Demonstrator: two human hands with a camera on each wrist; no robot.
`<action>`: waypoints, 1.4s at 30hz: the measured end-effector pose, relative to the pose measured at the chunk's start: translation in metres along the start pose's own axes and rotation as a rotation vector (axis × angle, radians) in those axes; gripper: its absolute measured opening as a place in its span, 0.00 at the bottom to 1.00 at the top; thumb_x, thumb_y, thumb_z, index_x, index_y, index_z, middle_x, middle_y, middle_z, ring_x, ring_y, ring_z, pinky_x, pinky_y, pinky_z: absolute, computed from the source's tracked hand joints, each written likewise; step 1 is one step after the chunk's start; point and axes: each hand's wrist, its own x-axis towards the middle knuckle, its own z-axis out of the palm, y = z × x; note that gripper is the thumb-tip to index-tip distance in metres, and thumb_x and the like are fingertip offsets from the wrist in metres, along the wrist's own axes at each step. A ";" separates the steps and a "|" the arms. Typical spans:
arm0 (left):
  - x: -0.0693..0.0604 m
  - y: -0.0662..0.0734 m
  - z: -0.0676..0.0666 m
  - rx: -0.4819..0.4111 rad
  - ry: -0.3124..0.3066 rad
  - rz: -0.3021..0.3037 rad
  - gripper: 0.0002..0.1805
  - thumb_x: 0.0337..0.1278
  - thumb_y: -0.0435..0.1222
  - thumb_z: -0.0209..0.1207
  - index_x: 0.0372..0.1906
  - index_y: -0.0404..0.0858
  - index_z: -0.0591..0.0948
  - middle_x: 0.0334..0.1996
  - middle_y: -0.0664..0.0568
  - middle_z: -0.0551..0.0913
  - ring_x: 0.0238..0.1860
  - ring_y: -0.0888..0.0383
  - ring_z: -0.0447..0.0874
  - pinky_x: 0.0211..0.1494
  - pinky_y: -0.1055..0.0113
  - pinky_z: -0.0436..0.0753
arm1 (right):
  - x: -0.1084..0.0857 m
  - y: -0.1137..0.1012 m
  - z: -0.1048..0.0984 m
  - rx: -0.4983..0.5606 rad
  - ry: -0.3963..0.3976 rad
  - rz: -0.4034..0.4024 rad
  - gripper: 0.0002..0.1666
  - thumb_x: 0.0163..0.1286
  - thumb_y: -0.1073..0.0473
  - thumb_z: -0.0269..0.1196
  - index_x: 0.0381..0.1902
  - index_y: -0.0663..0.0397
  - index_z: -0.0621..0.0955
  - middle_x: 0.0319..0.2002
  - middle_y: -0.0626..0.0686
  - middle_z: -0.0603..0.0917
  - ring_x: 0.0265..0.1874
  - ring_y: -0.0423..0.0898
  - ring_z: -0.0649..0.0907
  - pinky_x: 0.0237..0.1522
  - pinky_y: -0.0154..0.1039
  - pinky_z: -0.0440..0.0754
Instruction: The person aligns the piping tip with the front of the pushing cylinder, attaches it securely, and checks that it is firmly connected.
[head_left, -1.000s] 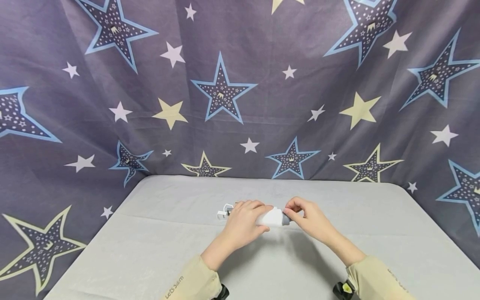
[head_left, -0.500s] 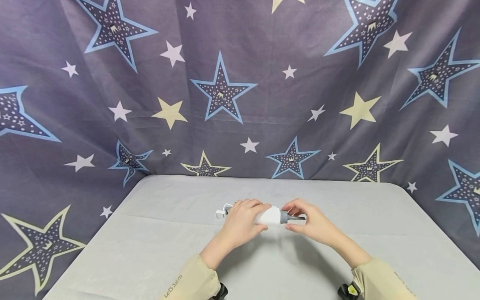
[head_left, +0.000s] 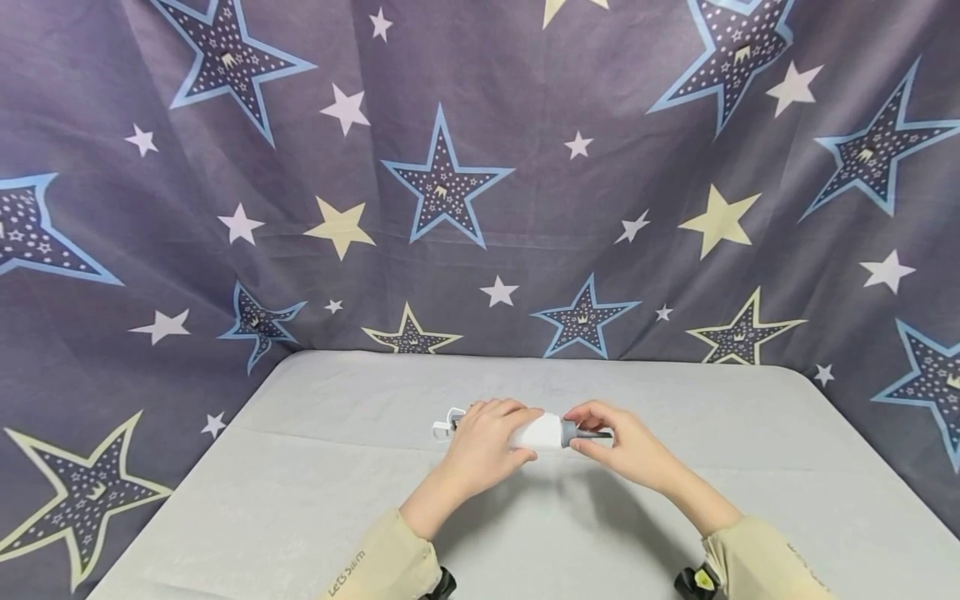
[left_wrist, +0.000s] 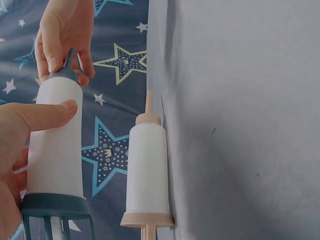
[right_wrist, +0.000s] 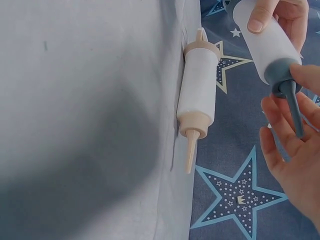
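A white icing syringe [head_left: 542,432] with grey-blue ends lies level in the hands over the grey table. My left hand [head_left: 483,446] grips its barrel, the thumb [left_wrist: 50,114] lying across the white side. At the other end, my right hand [head_left: 630,443] pinches the grey-blue collar [right_wrist: 281,71] between thumb and fingers. The thin nozzle [right_wrist: 292,107] sticks out past the collar toward the right palm. Another icing syringe [left_wrist: 147,167], white with beige ends, lies beyond the hands in both wrist views. The hands hide most of it in the head view.
The pale grey cloth-covered table [head_left: 337,500] stretches out on both sides of the hands. Behind it hangs a dark curtain [head_left: 525,208] printed with stars. White handle loops [head_left: 444,427] of the syringe extend left past the left hand.
My right fingers have spread and moved from over the nozzle to around the collar, so the nozzle now shows. The thumb has drawn in to the collar. My left hand keeps its grip.
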 end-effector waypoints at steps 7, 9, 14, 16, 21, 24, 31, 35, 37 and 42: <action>-0.001 0.000 0.001 0.010 -0.003 0.004 0.27 0.38 0.47 0.67 0.50 0.50 0.79 0.42 0.59 0.81 0.42 0.59 0.78 0.48 0.61 0.72 | -0.001 -0.001 0.001 -0.035 0.009 -0.021 0.16 0.58 0.56 0.64 0.46 0.48 0.79 0.42 0.44 0.82 0.39 0.40 0.80 0.43 0.37 0.78; -0.001 0.000 0.002 0.012 -0.003 0.005 0.27 0.38 0.48 0.67 0.50 0.50 0.79 0.42 0.59 0.81 0.42 0.59 0.78 0.48 0.61 0.72 | -0.001 -0.002 0.000 -0.038 0.012 -0.022 0.16 0.58 0.57 0.64 0.46 0.48 0.79 0.42 0.44 0.82 0.39 0.39 0.80 0.43 0.37 0.78; -0.001 -0.001 0.002 0.020 -0.005 0.006 0.27 0.38 0.48 0.67 0.51 0.51 0.79 0.42 0.59 0.81 0.43 0.59 0.78 0.48 0.61 0.72 | -0.002 -0.004 0.000 -0.058 0.009 -0.022 0.16 0.58 0.57 0.63 0.46 0.49 0.79 0.41 0.44 0.82 0.39 0.38 0.79 0.42 0.37 0.78; -0.001 0.000 0.002 0.016 -0.006 0.007 0.27 0.38 0.47 0.68 0.51 0.51 0.79 0.42 0.59 0.81 0.43 0.59 0.78 0.48 0.62 0.72 | -0.002 -0.004 0.000 -0.062 -0.001 -0.011 0.15 0.59 0.56 0.63 0.46 0.49 0.79 0.40 0.43 0.82 0.38 0.38 0.79 0.41 0.37 0.78; -0.001 0.000 0.003 0.013 0.003 0.014 0.27 0.37 0.46 0.68 0.50 0.51 0.79 0.42 0.59 0.81 0.42 0.58 0.78 0.48 0.62 0.72 | -0.002 -0.004 -0.001 -0.045 -0.024 0.041 0.14 0.62 0.54 0.60 0.45 0.49 0.79 0.36 0.42 0.82 0.36 0.36 0.79 0.36 0.34 0.77; -0.001 0.000 0.003 0.024 0.010 0.015 0.27 0.38 0.47 0.68 0.50 0.52 0.79 0.43 0.60 0.81 0.43 0.59 0.77 0.48 0.62 0.72 | -0.002 -0.004 -0.001 -0.027 -0.035 0.080 0.14 0.63 0.53 0.59 0.45 0.49 0.79 0.35 0.43 0.82 0.35 0.36 0.79 0.36 0.33 0.77; -0.002 0.003 0.002 0.051 0.027 0.033 0.27 0.38 0.47 0.67 0.51 0.52 0.78 0.43 0.60 0.80 0.44 0.59 0.77 0.50 0.61 0.72 | -0.002 -0.004 -0.001 0.001 -0.057 0.129 0.13 0.67 0.50 0.53 0.42 0.49 0.80 0.38 0.45 0.83 0.36 0.37 0.80 0.38 0.33 0.78; -0.002 0.004 0.002 0.060 0.040 0.043 0.27 0.37 0.46 0.68 0.51 0.52 0.79 0.43 0.60 0.80 0.45 0.59 0.77 0.50 0.62 0.72 | -0.002 -0.005 -0.001 -0.009 -0.067 0.123 0.13 0.69 0.51 0.51 0.40 0.49 0.80 0.32 0.43 0.82 0.34 0.37 0.80 0.37 0.33 0.76; -0.002 0.004 0.002 0.061 0.048 0.048 0.27 0.37 0.46 0.68 0.51 0.52 0.79 0.43 0.60 0.80 0.45 0.60 0.77 0.50 0.62 0.72 | -0.001 -0.005 0.000 -0.023 -0.079 0.120 0.13 0.70 0.51 0.49 0.37 0.48 0.79 0.29 0.42 0.81 0.33 0.37 0.79 0.36 0.33 0.75; -0.002 0.004 0.003 0.065 0.055 0.059 0.27 0.36 0.47 0.68 0.51 0.52 0.79 0.43 0.61 0.80 0.45 0.61 0.77 0.49 0.63 0.72 | 0.000 -0.004 0.000 -0.071 -0.114 0.130 0.19 0.72 0.51 0.44 0.28 0.47 0.79 0.25 0.41 0.80 0.31 0.40 0.76 0.34 0.33 0.71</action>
